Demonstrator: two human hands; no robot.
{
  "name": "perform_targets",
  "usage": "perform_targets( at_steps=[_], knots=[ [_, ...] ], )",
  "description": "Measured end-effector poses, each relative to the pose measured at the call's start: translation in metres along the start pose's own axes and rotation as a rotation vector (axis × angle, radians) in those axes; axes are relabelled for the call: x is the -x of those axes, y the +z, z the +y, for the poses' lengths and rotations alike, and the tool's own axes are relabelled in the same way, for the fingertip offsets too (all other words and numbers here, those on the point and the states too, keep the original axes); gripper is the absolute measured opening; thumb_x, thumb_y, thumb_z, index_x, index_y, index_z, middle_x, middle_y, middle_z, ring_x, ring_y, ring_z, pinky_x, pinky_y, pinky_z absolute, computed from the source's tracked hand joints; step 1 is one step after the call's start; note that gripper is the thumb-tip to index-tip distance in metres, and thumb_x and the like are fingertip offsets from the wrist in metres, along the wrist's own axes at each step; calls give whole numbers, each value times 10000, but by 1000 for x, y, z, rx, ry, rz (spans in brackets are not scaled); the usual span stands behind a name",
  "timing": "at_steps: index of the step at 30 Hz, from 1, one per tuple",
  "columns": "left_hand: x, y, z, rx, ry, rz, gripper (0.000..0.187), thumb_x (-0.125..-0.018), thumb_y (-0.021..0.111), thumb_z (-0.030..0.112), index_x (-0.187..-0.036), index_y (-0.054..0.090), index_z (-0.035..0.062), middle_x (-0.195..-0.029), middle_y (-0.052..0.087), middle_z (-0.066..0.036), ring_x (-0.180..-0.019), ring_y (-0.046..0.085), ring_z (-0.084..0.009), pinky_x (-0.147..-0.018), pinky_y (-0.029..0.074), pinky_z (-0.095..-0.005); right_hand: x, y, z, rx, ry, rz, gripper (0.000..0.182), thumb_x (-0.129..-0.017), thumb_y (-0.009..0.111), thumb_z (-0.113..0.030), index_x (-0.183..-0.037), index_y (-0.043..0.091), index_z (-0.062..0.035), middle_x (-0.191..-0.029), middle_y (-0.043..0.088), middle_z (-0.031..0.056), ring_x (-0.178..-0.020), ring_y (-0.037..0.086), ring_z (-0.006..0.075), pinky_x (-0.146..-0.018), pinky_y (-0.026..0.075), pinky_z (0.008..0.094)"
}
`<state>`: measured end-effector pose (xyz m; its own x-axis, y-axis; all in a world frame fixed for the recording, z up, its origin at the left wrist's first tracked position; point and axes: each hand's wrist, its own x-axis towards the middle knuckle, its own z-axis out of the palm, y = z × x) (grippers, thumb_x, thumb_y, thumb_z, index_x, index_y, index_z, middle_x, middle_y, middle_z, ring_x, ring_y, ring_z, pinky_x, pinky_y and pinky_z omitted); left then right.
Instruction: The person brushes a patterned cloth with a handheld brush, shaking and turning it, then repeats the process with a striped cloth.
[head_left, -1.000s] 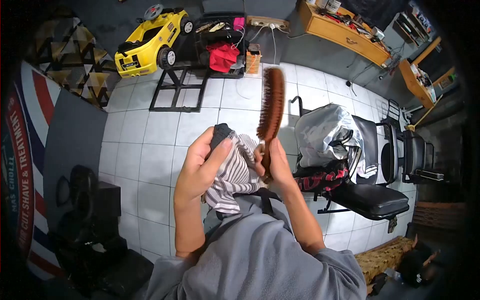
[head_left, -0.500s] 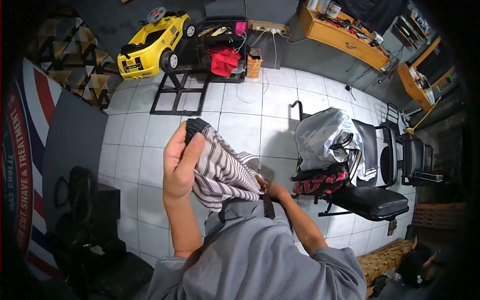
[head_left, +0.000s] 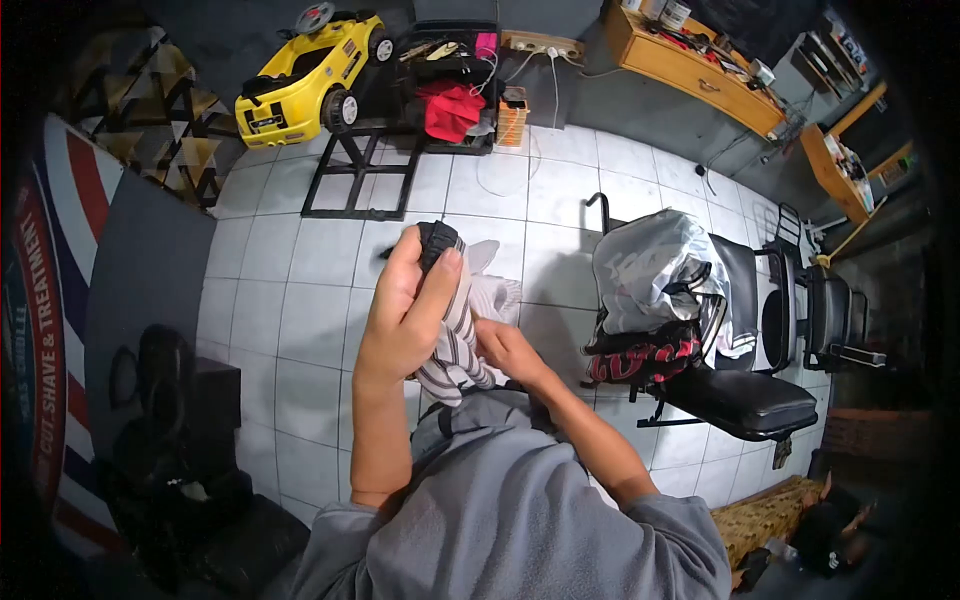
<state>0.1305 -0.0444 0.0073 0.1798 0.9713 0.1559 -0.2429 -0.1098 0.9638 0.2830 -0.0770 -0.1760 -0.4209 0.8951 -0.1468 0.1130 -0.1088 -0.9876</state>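
A striped grey and white cloth [head_left: 455, 350] with a dark gathered band hangs in front of my body. My left hand [head_left: 405, 320] pinches its dark band at the top between thumb and fingers. Lower and to the right, my right hand [head_left: 508, 350] is closed on the cloth's edge, its fingertips partly hidden by the fabric. Behind the hands, a paler part of the cloth spreads out above the tiles.
Black barber chairs [head_left: 750, 405] stand at the right, one bearing a silvery cape [head_left: 655, 270]. A yellow toy car [head_left: 310, 80], a black metal frame [head_left: 360, 175] and a wooden drawer table [head_left: 690, 75] are farther back. A person [head_left: 835, 535] is at lower right.
My left hand has moved right and turned with the band. My right hand has come up and left, closer to it. The cloth is now bunched narrower, with a pale part showing behind.
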Motion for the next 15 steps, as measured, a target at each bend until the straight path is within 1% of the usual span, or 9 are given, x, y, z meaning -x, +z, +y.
perform_targets(
  at_steps=[1, 2, 3, 5, 8, 11, 13, 14, 15],
  knots=[
    [2, 0, 6, 9, 9, 17, 65, -946, 471, 111, -946, 468, 46, -804, 437, 62, -711, 350, 0, -620, 304, -162, -3, -5, 28, 311, -27, 39, 407, -964, 407, -360, -912, 607, -9, -729, 624, 168, -623, 584, 324, -557, 446, 366],
    [3, -1, 11, 48, 12, 20, 63, -947, 470, 110, -944, 468, 47, -806, 437, 63, -714, 350, -1, -624, 304, -161, -1, -14, 65, 679, 93, -39, 400, -949, 414, -376, -1022, 620, -41, -830, 624, 234, -786, 598, 407, -683, 472, 438],
    [5, -3, 15, 88, 14, 24, 62, -947, 470, 109, -942, 469, 48, -808, 436, 65, -716, 351, -1, -627, 305, -160, 7, -22, 126, 906, 261, -154, 377, -950, 391, -358, -1060, 617, -78, -883, 634, 222, -836, 615, 380, -723, 485, 457],
    [6, -5, 16, 99, 23, 21, 71, -950, 467, 110, -972, 481, 44, -819, 437, 71, -725, 350, 0, -637, 305, -154, 24, -45, 205, 1120, 229, -437, 352, -939, 379, -347, -1136, 591, -147, -1033, 623, 202, -903, 622, 355, -784, 490, 468],
    [10, -3, 12, 144, -6, 116, 103, -950, 467, 112, -1017, 489, 36, -848, 456, 63, -746, 365, -2, -664, 315, -146, 48, -52, 205, 962, 514, 44, 298, -886, 473, -298, -937, 636, -54, -819, 635, 232, -868, 613, 394, -761, 484, 460],
    [9, -7, 6, 155, -45, 24, 131, -948, 465, 92, -1061, 482, 30, -883, 476, 49, -776, 386, -10, -699, 326, -139, 27, -66, 199, 749, 346, 247, 445, -929, 430, -400, -818, 597, -2, -657, 616, 189, -683, 640, 333, -607, 488, 410],
    [9, 0, 6, 86, -51, 12, 87, -948, 456, 81, -1020, 467, 33, -840, 455, 56, -749, 376, -16, -666, 341, -166, 15, -61, 85, 63, 448, 380, 525, -952, 367, -470, -720, 518, -24, -552, 512, 81, -486, 528, 193, -438, 394, 320],
    [9, -1, 1, 44, -47, 13, 69, -948, 456, 83, -996, 458, 34, -827, 450, 52, -742, 374, -19, -656, 346, -178, 13, -52, 37, -212, 300, 445, 475, -955, 382, -458, -684, 453, -75, -544, 389, -18, -460, 364, 84, -393, 285, 251],
    [8, -4, -7, 0, -43, 12, 57, -948, 455, 85, -973, 450, 34, -814, 444, 49, -735, 372, -21, -646, 351, -190, 13, -45, -12, -458, 217, 425, 438, -975, 334, -436, -736, 431, -82, -570, 352, -37, -461, 327, 73, -400, 268, 236]
  ],
)
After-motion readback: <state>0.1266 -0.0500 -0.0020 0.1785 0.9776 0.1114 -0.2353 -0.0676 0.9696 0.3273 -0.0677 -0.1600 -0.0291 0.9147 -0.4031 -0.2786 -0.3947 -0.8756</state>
